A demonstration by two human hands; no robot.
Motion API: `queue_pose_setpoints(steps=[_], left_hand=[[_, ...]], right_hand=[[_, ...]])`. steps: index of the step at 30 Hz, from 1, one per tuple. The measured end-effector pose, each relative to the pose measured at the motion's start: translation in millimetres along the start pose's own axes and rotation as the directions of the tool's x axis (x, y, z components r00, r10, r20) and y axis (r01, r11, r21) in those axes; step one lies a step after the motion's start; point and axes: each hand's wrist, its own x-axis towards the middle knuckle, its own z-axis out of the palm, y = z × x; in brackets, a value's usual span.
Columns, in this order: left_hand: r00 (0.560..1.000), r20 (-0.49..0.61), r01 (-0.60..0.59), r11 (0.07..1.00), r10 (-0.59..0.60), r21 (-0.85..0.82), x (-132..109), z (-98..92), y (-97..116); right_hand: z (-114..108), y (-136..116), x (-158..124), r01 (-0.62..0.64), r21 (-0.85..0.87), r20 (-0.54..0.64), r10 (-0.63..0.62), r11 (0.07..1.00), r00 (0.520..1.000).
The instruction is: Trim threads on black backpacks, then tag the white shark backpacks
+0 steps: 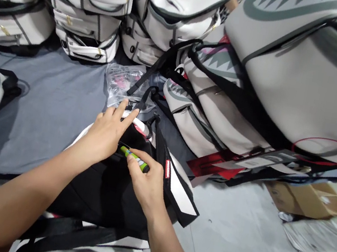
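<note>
Close up, a small red tag on a strap just right of the right hand carries white writing too small to read. That hand pinches a green-handled tool between thumb and forefinger, its tip against the black backpack beneath both hands. The left hand lies flat on the backpack, fingers extended. Grey shark-mouth backpacks are stacked beyond.

Right hand with green lighter over black backpack
</note>
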Motion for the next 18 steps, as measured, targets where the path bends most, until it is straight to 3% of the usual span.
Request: queue_pose_setpoints(steps=[3,11,18], left_hand=[[1.000,0.010,0.000,1.000,0.000,0.001,-0.4,-1.1,-0.1],[1.000,-0.007,-0.013,1.000,0.013,0.020,0.6,3.4,-2.3],[1.000,-0.001,-0.010,1.000,0.010,0.014,0.4,2.1,-1.7]], right_hand=[[5.0,2.1,-0.9,-0.067,0.072,-0.073,0.073,0.995,0.995],[11.4,-2.9,-2.7,-0.151,0.287,-0.080,0.180,0.946,0.980],[9.2,1.5,-3.0,-0.172,0.319,-0.076,0.206,0.932,0.976]])
